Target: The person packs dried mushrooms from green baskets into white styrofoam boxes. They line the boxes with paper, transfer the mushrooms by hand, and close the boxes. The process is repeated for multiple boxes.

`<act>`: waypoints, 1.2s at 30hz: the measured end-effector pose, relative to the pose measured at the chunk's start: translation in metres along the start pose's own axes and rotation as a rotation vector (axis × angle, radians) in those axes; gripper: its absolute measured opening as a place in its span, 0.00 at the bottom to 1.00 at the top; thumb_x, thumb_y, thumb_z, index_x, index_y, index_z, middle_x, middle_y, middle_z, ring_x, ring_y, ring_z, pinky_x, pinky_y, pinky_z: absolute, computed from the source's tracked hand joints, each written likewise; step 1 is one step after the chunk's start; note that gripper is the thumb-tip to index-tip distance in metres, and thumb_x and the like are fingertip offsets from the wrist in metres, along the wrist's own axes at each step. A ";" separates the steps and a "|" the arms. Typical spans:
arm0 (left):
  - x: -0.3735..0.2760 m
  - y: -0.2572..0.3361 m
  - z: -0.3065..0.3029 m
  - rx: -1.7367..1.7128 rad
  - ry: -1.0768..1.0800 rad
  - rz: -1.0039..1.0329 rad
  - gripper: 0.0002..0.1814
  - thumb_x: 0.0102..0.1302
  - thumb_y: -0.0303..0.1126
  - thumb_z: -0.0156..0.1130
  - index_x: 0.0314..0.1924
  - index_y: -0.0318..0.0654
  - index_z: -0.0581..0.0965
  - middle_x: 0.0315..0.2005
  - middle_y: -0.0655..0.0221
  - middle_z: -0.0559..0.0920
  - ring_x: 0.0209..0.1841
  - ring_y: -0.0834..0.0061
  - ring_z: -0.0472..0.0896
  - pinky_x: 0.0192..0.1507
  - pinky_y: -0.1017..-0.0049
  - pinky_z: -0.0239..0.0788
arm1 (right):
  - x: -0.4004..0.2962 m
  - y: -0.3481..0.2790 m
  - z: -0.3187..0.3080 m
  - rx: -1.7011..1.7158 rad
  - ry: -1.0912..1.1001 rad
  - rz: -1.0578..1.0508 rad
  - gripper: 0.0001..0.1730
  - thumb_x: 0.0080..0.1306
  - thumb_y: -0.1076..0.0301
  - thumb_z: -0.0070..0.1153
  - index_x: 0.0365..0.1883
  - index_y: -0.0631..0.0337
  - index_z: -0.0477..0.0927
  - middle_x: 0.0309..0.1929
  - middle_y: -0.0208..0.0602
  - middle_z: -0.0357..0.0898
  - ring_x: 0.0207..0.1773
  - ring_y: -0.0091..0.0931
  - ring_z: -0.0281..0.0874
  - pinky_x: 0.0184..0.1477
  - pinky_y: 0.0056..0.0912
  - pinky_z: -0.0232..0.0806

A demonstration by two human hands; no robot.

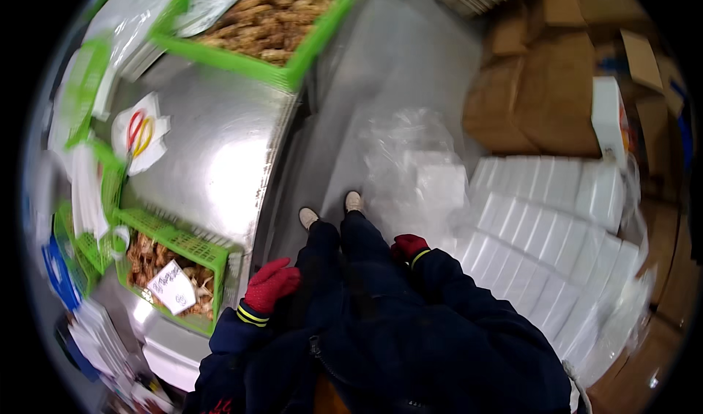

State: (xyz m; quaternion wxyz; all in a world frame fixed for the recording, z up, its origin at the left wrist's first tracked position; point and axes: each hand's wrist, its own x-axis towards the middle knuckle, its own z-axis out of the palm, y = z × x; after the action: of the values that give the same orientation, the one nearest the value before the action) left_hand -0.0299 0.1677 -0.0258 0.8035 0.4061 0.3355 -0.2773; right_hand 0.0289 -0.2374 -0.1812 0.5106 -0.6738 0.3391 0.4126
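Observation:
My left hand (272, 285), in a red knitted glove, hangs beside the steel table with nothing in it and its fingers loosely extended. Nearest to it on the table stands a green plastic basket (219, 282) of brown root-like goods (144, 260). A paper slip with handwriting (173, 287) lies on top of them. My right hand (409, 247), gloved in red too, is held low in front of my right thigh. Its fingers look curled and partly hidden, and no object shows in it. White foam boxes in clear film (549, 254) are stacked to its right.
On the steel table (208, 112), scissors with red and yellow handles (141, 134) rest on white paper. A larger green basket (291, 76) of brown goods stands at the far end. Clear plastic film (406, 134) lies on the floor ahead. Brown cartons (554, 95) are piled at right.

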 end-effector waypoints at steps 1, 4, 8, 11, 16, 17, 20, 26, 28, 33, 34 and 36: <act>0.009 0.000 0.005 0.048 0.007 -0.042 0.22 0.66 0.32 0.56 0.59 0.36 0.68 0.44 0.61 0.81 0.45 0.70 0.79 0.47 0.72 0.71 | -0.007 0.010 -0.008 0.200 0.041 0.102 0.17 0.61 0.70 0.53 0.49 0.65 0.75 0.35 0.44 0.81 0.33 0.35 0.81 0.35 0.36 0.73; 0.034 0.001 0.036 0.189 0.077 -0.158 0.21 0.65 0.31 0.56 0.58 0.35 0.69 0.42 0.62 0.81 0.41 0.71 0.81 0.43 0.73 0.72 | 0.016 0.102 -0.042 0.052 0.140 0.100 0.22 0.59 0.72 0.54 0.54 0.62 0.71 0.34 0.47 0.81 0.31 0.36 0.80 0.31 0.36 0.73; 0.073 -0.013 0.082 0.246 0.063 -0.284 0.21 0.63 0.30 0.59 0.56 0.34 0.71 0.38 0.62 0.82 0.40 0.72 0.81 0.42 0.76 0.73 | 0.005 0.161 -0.070 -0.119 0.378 0.162 0.38 0.49 0.61 0.65 0.59 0.58 0.67 0.35 0.44 0.81 0.35 0.33 0.80 0.38 0.36 0.72; 0.121 -0.052 0.110 0.372 0.101 -0.338 0.21 0.62 0.30 0.61 0.55 0.34 0.71 0.38 0.62 0.82 0.39 0.72 0.81 0.42 0.75 0.74 | 0.005 0.152 -0.096 -0.183 0.479 0.109 0.53 0.41 0.48 0.69 0.65 0.56 0.60 0.53 0.49 0.73 0.47 0.37 0.77 0.48 0.38 0.70; 0.221 -0.130 0.143 0.466 -0.028 -0.307 0.27 0.59 0.30 0.65 0.58 0.35 0.68 0.41 0.63 0.80 0.42 0.72 0.80 0.46 0.73 0.72 | 0.079 0.078 -0.139 -0.720 0.469 -0.117 0.59 0.37 0.49 0.70 0.69 0.48 0.55 0.66 0.48 0.58 0.67 0.44 0.55 0.62 0.51 0.56; 0.250 -0.155 0.140 0.546 -0.064 -0.276 0.29 0.59 0.31 0.66 0.59 0.35 0.67 0.41 0.63 0.79 0.43 0.73 0.79 0.46 0.73 0.72 | 0.102 0.074 -0.138 -0.867 0.488 -0.209 0.59 0.38 0.49 0.70 0.69 0.45 0.55 0.68 0.46 0.54 0.70 0.45 0.50 0.63 0.57 0.52; 0.332 -0.214 0.148 0.914 -0.069 -0.122 0.37 0.54 0.36 0.70 0.62 0.35 0.65 0.43 0.64 0.78 0.45 0.74 0.77 0.49 0.74 0.69 | 0.182 0.069 -0.132 -1.261 0.435 -0.569 0.43 0.57 0.59 0.55 0.70 0.37 0.51 0.71 0.38 0.52 0.72 0.43 0.47 0.63 0.69 0.42; 0.441 -0.258 0.172 1.259 0.017 0.169 0.46 0.48 0.44 0.73 0.63 0.35 0.62 0.52 0.55 0.74 0.54 0.64 0.74 0.56 0.70 0.66 | 0.271 0.113 -0.203 -1.174 0.418 -0.340 0.20 0.55 0.68 0.49 0.47 0.45 0.78 0.34 0.34 0.80 0.42 0.36 0.76 0.53 0.52 0.60; 0.461 -0.263 0.163 1.386 0.063 0.224 0.49 0.47 0.46 0.74 0.65 0.34 0.60 0.53 0.54 0.74 0.55 0.63 0.74 0.57 0.70 0.65 | 0.240 0.135 -0.262 -0.881 0.652 -0.479 0.12 0.48 0.72 0.52 0.31 0.53 0.83 0.29 0.36 0.79 0.36 0.39 0.75 0.39 0.40 0.69; 0.502 -0.260 0.207 1.034 0.226 -0.181 0.55 0.46 0.48 0.74 0.67 0.34 0.54 0.57 0.58 0.69 0.55 0.62 0.72 0.56 0.68 0.65 | 0.126 0.223 -0.419 -0.261 1.252 -0.470 0.10 0.58 0.76 0.51 0.38 0.64 0.77 0.37 0.36 0.78 0.41 0.26 0.75 0.45 0.27 0.68; 0.521 -0.290 0.200 0.960 0.247 -0.146 0.54 0.47 0.47 0.74 0.68 0.35 0.53 0.57 0.58 0.69 0.54 0.62 0.73 0.55 0.69 0.66 | 0.110 0.227 -0.430 -0.015 1.296 -0.434 0.10 0.58 0.76 0.51 0.39 0.64 0.77 0.37 0.35 0.77 0.41 0.25 0.75 0.44 0.26 0.68; 0.538 -0.323 0.218 0.556 0.084 -0.218 0.50 0.51 0.41 0.72 0.68 0.39 0.52 0.56 0.60 0.69 0.52 0.66 0.74 0.52 0.71 0.68 | 0.082 0.226 -0.448 0.281 1.334 -0.305 0.10 0.58 0.76 0.51 0.40 0.63 0.76 0.37 0.34 0.76 0.41 0.23 0.74 0.41 0.26 0.70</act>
State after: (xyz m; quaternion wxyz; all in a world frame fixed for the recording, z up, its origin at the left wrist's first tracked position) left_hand 0.1409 -0.2749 -0.4912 0.6125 0.5831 0.3212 -0.4262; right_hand -0.0409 -0.7299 -0.2854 0.3278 -0.7509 0.5321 -0.2134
